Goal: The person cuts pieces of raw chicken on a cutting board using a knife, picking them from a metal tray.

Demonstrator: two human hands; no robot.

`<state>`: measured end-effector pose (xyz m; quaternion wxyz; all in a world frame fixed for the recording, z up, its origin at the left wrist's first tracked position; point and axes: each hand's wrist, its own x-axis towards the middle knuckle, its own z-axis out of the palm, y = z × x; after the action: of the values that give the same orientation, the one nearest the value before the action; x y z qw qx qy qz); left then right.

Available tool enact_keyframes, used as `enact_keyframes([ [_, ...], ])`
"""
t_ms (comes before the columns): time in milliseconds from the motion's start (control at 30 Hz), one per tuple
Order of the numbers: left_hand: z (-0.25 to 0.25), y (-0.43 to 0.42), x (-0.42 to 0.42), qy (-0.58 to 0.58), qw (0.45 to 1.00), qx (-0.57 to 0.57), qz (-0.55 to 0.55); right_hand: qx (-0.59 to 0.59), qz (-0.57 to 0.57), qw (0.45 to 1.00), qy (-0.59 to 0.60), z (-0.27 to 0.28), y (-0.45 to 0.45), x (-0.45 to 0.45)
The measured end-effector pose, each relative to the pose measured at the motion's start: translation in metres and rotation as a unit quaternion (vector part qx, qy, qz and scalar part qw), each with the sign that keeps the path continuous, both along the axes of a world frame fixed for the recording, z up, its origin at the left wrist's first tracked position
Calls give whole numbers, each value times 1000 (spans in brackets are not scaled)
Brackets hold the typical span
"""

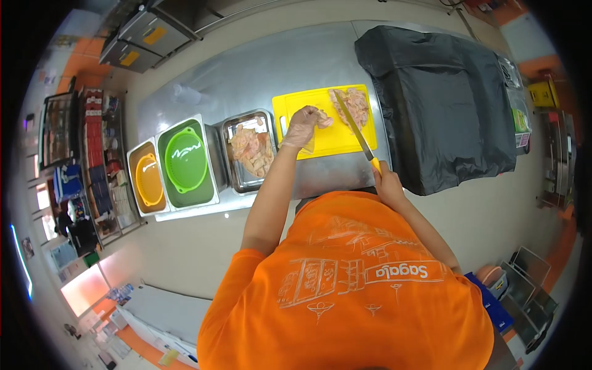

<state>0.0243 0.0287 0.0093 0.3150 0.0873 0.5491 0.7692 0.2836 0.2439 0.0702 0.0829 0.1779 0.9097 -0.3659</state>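
Observation:
My left hand [301, 128], in a clear plastic glove, is closed on a piece of raw chicken [324, 119] over the yellow cutting board [302, 102]. In my right hand [388, 184] is the yellow handle of a long knife [356, 126]. Its blade slants up and left across the board, against a heap of cut raw chicken [356, 106] on the board's right side. Left of the board, a steel tray [229, 127] holds more raw chicken pieces [251, 152]. My fingertips on the chicken are partly hidden.
Further left stand two deep steel pans, one with a green strainer basket [186, 160], the other with an orange basket [148, 179]. A large shape under black plastic [441, 108] borders the board on the right. All rest on a steel table [246, 68].

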Motion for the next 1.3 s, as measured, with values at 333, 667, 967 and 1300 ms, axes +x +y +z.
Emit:
enact_keyframes([
  [333,26,-15,19,128,980,-146,41,-24,-28,998,42,7,10,-12],
  [667,-51,-49,57,29,910,-409,61,-24,54,996,-62,-3,12,22],
  [967,9,-4,-4,-30,817,-554,-160,-33,57,995,-69,-20,26,32],
  [1300,-19,11,30,186,743,-636,-89,-235,-103,963,78,76,11,-49],
])
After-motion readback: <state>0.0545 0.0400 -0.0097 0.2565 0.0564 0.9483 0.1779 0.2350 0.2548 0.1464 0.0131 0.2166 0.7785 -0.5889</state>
